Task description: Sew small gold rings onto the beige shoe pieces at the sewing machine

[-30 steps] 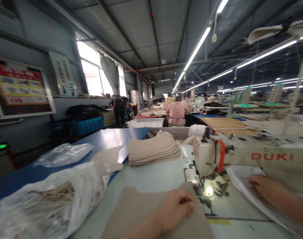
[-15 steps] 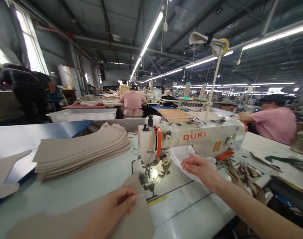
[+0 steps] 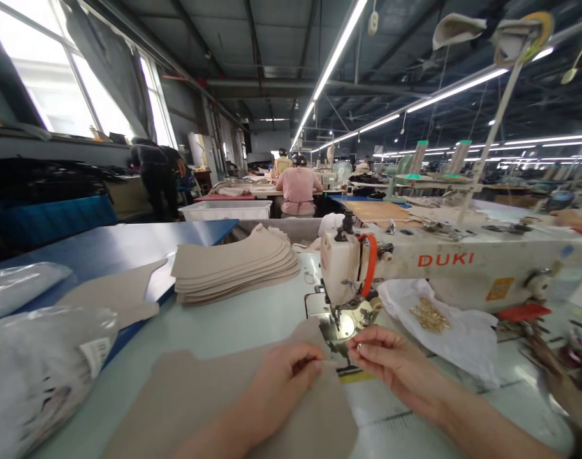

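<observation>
While your curled left hand rests on the beige fabric piece, your right hand pinches something unclear. The sewing machine reads DUKI.

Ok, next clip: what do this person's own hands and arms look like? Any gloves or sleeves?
The left hand and right hand are bare, without gloves. The left forearm and right forearm are bare too, and no sleeve, watch or bracelet shows.

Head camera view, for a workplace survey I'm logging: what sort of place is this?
Likely a sewing factory: a DUKI industrial sewing machine, a stack of cut beige pieces, and long rows of staffed workbenches.
</observation>
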`<state>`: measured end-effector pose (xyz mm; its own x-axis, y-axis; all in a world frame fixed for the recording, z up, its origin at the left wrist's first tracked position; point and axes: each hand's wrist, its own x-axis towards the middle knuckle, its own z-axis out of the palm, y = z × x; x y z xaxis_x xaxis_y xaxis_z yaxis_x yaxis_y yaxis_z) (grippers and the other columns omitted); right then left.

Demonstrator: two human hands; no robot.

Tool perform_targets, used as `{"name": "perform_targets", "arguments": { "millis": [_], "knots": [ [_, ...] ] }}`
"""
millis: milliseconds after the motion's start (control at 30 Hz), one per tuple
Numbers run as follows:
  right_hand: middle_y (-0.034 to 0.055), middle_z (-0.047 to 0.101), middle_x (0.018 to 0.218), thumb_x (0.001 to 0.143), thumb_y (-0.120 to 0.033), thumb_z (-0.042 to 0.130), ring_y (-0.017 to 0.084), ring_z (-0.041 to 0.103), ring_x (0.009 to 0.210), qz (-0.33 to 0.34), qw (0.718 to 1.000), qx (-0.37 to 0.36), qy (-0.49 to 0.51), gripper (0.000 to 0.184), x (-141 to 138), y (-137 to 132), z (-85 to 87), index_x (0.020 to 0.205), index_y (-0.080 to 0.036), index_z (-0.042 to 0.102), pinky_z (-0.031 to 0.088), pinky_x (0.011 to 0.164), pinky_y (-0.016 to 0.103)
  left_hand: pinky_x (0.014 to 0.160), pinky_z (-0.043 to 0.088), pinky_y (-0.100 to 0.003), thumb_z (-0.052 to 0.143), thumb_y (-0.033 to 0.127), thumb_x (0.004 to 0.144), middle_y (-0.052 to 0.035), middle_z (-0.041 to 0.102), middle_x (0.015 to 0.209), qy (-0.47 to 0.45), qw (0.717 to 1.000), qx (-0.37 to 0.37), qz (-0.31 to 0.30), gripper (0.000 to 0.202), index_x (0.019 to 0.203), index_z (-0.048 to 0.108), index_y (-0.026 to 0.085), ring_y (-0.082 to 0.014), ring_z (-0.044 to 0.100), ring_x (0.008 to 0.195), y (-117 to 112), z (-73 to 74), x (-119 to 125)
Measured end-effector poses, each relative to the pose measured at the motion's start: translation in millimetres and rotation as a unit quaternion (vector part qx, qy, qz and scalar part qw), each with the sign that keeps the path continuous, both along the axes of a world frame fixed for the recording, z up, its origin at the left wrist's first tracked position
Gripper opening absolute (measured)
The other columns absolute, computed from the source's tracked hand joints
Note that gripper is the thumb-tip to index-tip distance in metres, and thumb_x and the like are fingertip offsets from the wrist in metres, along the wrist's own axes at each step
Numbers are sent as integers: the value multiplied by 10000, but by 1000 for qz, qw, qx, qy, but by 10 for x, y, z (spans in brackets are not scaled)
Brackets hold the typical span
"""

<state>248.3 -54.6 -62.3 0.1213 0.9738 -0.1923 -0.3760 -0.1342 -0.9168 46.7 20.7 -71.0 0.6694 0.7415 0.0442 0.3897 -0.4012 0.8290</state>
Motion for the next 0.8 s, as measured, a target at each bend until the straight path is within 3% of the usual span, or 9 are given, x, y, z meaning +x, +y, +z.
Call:
{"name": "perform_targets", "arguments": {
  "millis": [100, 233, 367, 500, 800],
  "knots": [
    [53, 705, 793, 534, -368, 861, 192, 681, 772, 10, 1000, -4, -18, 347, -47, 61, -52, 756, -159, 696, 541, 748, 316, 639, 392, -229, 489, 252, 811, 16, 599, 683, -1, 1000, 22, 13, 188, 766, 660, 189, -139, 533, 657, -19, 31, -3],
    [22, 689, 734, 596, -324, 789, 180, 657, 746, 26, 991, 34, -127, 251, -105, 157, -115, 777, -178, 694, 520, 736, 306, 610, 387, -224, 491, 241, 805, 11, 597, 679, -15, 999, 31, 33, 192, 779, 672, 183, -134, 520, 634, -27, 47, 6],
    [-28, 628, 674, 639, -163, 609, 143, 603, 658, 30, 961, 107, -252, 225, -202, 224, -175, 850, -203, 677, 486, 654, 262, 622, 394, -219, 494, 237, 811, 11, 618, 691, -21, 997, 57, 43, 192, 777, 676, 187, -130, 533, 643, -35, 51, 14],
    [-6, 642, 716, 667, -113, 517, 152, 594, 668, 52, 925, 118, -358, 278, -305, 243, -173, 878, -193, 679, 459, 631, 263, 643, 396, -221, 498, 192, 789, 14, 635, 707, -9, 995, 78, 57, 174, 747, 667, 195, -129, 552, 658, -40, 38, 14],
    [28, 712, 797, 663, -236, 653, 186, 656, 751, -8, 978, 98, -183, 213, -364, 293, -230, 870, -196, 679, 503, 696, 289, 558, 358, -217, 518, 241, 788, 39, 541, 602, -8, 993, 42, 110, 139, 695, 606, 185, -119, 487, 583, -33, 25, 33]
  ]
}}
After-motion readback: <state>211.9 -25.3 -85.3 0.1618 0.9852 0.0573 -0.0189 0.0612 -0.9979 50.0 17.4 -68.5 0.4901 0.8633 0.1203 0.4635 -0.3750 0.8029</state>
